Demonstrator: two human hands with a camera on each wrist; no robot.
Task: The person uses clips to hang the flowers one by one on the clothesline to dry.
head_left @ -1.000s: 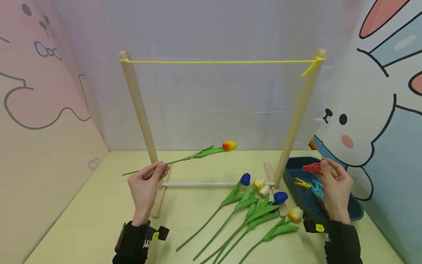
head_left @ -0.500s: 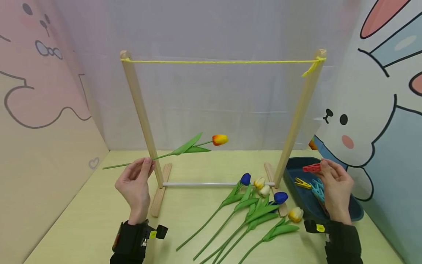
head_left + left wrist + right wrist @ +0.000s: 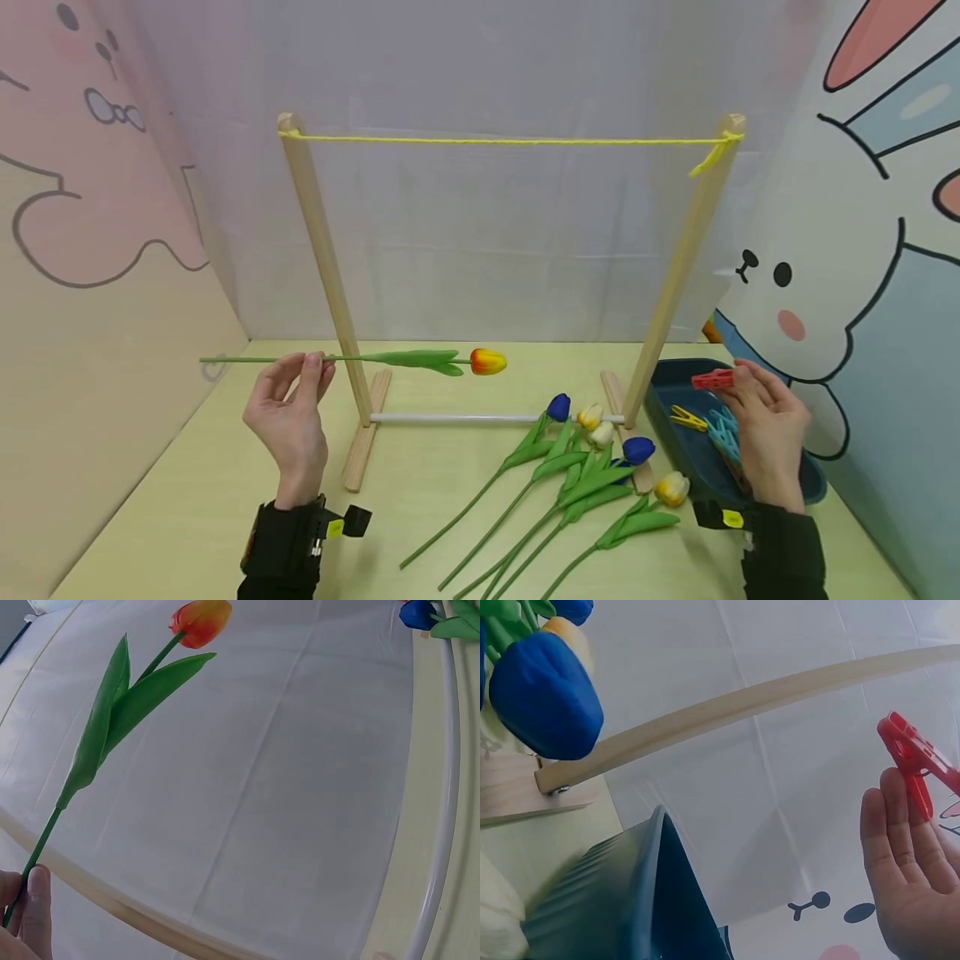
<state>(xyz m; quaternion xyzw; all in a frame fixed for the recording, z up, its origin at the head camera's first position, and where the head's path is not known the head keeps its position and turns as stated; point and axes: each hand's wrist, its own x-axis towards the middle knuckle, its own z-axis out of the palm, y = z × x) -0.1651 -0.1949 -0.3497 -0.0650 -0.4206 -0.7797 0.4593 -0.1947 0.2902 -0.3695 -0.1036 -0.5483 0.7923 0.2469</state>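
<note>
My left hand (image 3: 291,417) pinches the thin green stem of an orange-yellow artificial tulip (image 3: 487,362), which lies nearly level in the air with its bloom to the right. In the left wrist view the tulip's leaves (image 3: 142,701) and stem show above the thumb and finger. My right hand (image 3: 768,433) holds a red clothespin (image 3: 712,380) above the right end of the table. The right wrist view shows that red clothespin (image 3: 915,761) at the fingertips. Several blue and white-yellow tulips (image 3: 592,483) lie on the table between the hands.
A wooden frame stands behind, with a left post (image 3: 322,242), a right post (image 3: 686,267), a yellow string (image 3: 487,141) across the top and a white rod (image 3: 457,418) low down. A dark blue tray (image 3: 675,371) holds yellow and blue clothespins (image 3: 723,433). Decorated panels enclose the table.
My left hand has moved left with the orange-yellow tulip. The stem has turned from slanting up to nearly level. My right hand has stayed almost still with the red clothespin.
</note>
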